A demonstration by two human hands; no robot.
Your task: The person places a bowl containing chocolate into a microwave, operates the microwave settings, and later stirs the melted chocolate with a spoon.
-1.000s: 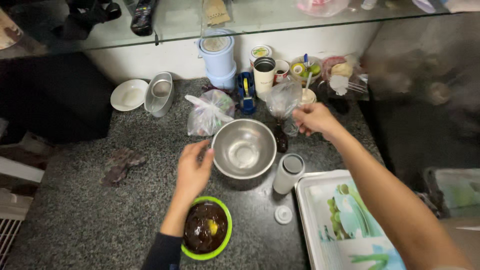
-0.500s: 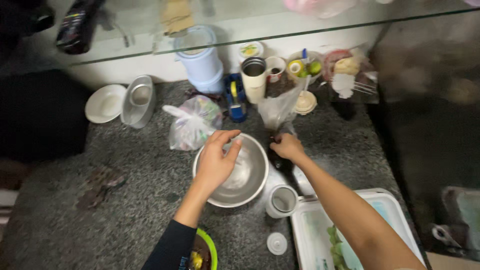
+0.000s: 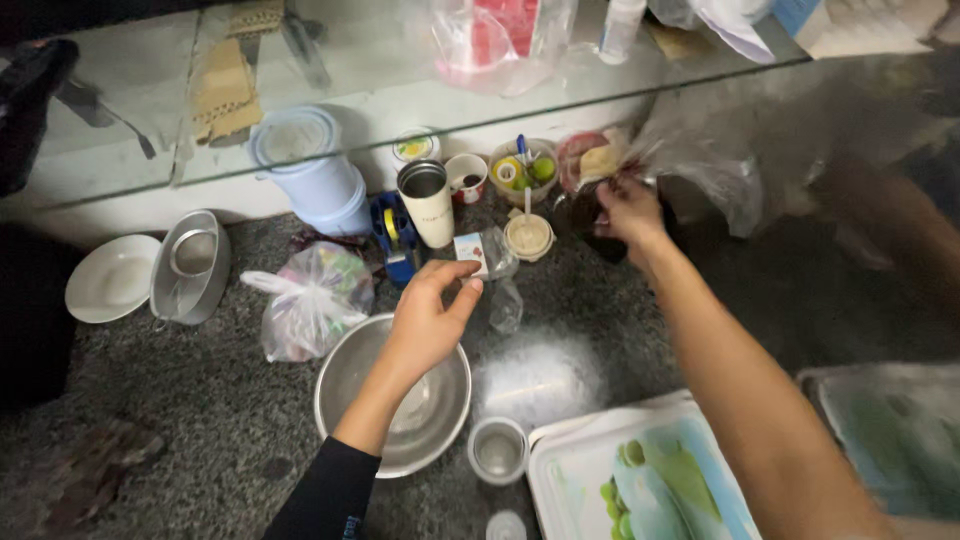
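My left hand [image 3: 425, 320] hovered open above the steel bowl [image 3: 392, 405]. My right hand [image 3: 625, 212] pinched a clear bag [image 3: 700, 165], lifting it off the worktop [image 3: 200, 400] beyond the bowl.

home kitchen counter, cluttered. dark speckled granite worktop [image 3: 180, 400] with a steel mixing bowl [image 3: 345, 385] at 6 o'clock, a white plate [image 3: 110, 280] and a metal strainer [image 3: 190, 265] at 9 o'clock, a pale blue lidded plastic container [image 3: 315, 175] and a steel-rimmed tumbler [image 3: 428, 205] at 12 o'clock, small cups and sauce dishes [image 3: 468, 178] beside them. knotted plastic food bag [image 3: 310, 300] left of centre. a glass shelf [image 3: 400, 90] across the top holds bags and bottles. patterned plastic tray [image 3: 640, 480] at 5 o'clock.
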